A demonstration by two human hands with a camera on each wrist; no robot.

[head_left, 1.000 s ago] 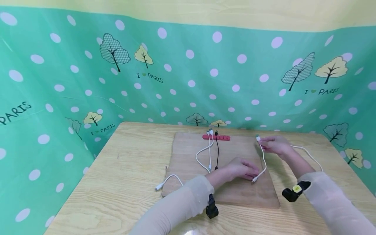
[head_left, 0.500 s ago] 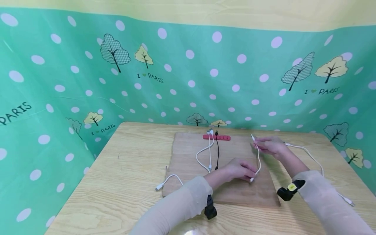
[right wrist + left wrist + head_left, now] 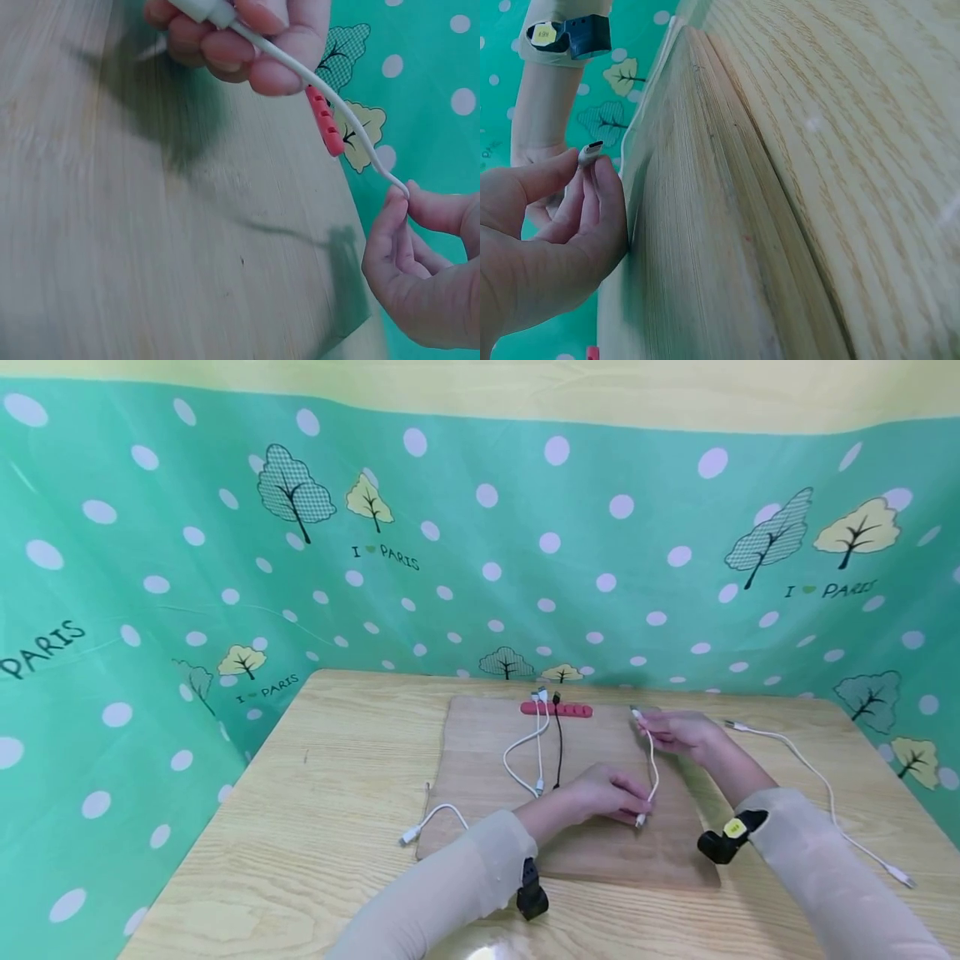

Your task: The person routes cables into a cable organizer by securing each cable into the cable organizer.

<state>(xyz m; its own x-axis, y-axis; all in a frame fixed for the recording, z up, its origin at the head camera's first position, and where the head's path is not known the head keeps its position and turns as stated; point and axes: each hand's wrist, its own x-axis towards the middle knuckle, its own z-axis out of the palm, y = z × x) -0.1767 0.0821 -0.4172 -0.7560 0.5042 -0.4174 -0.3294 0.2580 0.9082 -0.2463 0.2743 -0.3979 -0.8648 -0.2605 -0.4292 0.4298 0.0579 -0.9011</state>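
Observation:
A white USB cable (image 3: 655,768) stretches between the two hands above the right part of a wooden board (image 3: 480,735). My left hand (image 3: 611,793) pinches its lower end, and the small USB-C plug (image 3: 592,152) pokes out past the thumb and fingers in the left wrist view. Farther back, my right hand (image 3: 678,731) pinches the upper end just behind the other plug (image 3: 637,715). In the right wrist view that plug is hidden behind the fingers, and the cord curves from the left hand (image 3: 232,41) to the right hand (image 3: 427,270).
A red cable holder (image 3: 573,710) lies along the board's back edge, with two white cables (image 3: 517,760) and a black cable (image 3: 559,747) at its left slots. Another white cable (image 3: 442,808) crosses the board's left edge. One more white cable (image 3: 813,768) lies on the table at right.
The right hand has shifted left with its end of the cable, and the left hand's fingers have closed on the lower end. The cable on the right shows more fully.

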